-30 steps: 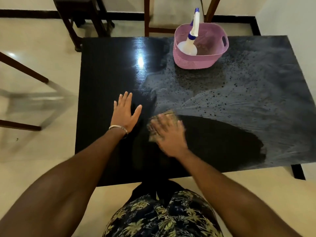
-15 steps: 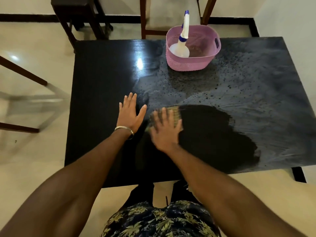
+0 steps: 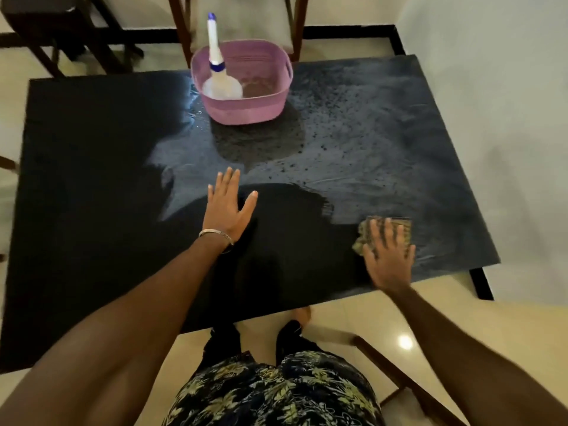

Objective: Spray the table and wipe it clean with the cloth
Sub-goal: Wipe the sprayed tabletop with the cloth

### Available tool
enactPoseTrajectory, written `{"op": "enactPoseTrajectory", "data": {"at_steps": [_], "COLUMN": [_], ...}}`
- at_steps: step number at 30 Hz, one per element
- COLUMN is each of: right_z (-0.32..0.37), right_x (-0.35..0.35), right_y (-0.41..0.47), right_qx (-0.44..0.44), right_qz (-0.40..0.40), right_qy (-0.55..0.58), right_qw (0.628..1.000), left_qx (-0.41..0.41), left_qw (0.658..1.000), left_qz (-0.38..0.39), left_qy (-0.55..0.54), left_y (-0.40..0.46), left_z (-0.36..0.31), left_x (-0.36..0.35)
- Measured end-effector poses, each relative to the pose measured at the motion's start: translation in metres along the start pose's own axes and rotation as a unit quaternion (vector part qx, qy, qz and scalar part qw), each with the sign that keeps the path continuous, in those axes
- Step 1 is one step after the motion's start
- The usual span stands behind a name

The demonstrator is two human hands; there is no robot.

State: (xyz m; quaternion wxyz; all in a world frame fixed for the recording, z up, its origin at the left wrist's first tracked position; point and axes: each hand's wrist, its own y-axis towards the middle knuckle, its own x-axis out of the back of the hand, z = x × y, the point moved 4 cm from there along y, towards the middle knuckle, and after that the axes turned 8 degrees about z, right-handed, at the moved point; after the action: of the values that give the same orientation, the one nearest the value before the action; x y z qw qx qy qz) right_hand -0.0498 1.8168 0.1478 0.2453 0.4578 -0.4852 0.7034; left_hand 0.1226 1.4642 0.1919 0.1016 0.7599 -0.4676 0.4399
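While the left hand rests flat with fingers spread near the middle of the black rectangular table, the right hand presses a small olive-patterned cloth under splayed fingers close to the near right edge. Grey spray film lies beyond and right of the cloth, toward the pink plastic basket holding the white spray bottle; the right hand is clearly nearer it.
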Motion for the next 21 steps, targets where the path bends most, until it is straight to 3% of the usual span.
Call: {"op": "enactPoseTrajectory", "data": {"at_steps": [3, 7, 10, 13, 16, 18, 21], "right_z": [-0.056, -0.019, 0.051, 0.107, 0.103, 0.067, -0.018], "right_x": [0.022, 0.015, -0.019, -0.057, -0.069, -0.061, -0.032], "right_y": [0.013, -0.002, -0.041, -0.089, -0.100, -0.087, -0.052], "right_qx": [-0.083, -0.077, 0.066, 0.241, 0.342, 0.328, 0.180], "right_qz": [-0.006, -0.013, 0.013, 0.037, 0.049, 0.037, 0.002], "right_qy": [0.035, 0.024, -0.030, -0.042, -0.053, -0.049, -0.017], "right_qw": [0.996, 0.997, 0.997, 0.969, 0.937, 0.943, 0.984], "left_qx": [-0.019, -0.023, -0.029, -0.036, -0.048, -0.062, -0.071], "left_qw": [1.000, 0.999, 0.998, 0.997, 0.996, 0.995, 0.994], "left_qz": [0.017, 0.035, 0.050, 0.064, 0.071, 0.077, 0.077], "left_qy": [0.001, 0.002, 0.010, 0.020, 0.024, 0.029, 0.037], "left_y": [-0.001, 0.000, 0.001, 0.003, 0.008, 0.013, 0.019], "left_z": [-0.037, -0.071, -0.091, -0.106, -0.116, -0.120, -0.121], "left_x": [-0.031, -0.062, -0.077, -0.087, -0.090, -0.091, -0.092]}}
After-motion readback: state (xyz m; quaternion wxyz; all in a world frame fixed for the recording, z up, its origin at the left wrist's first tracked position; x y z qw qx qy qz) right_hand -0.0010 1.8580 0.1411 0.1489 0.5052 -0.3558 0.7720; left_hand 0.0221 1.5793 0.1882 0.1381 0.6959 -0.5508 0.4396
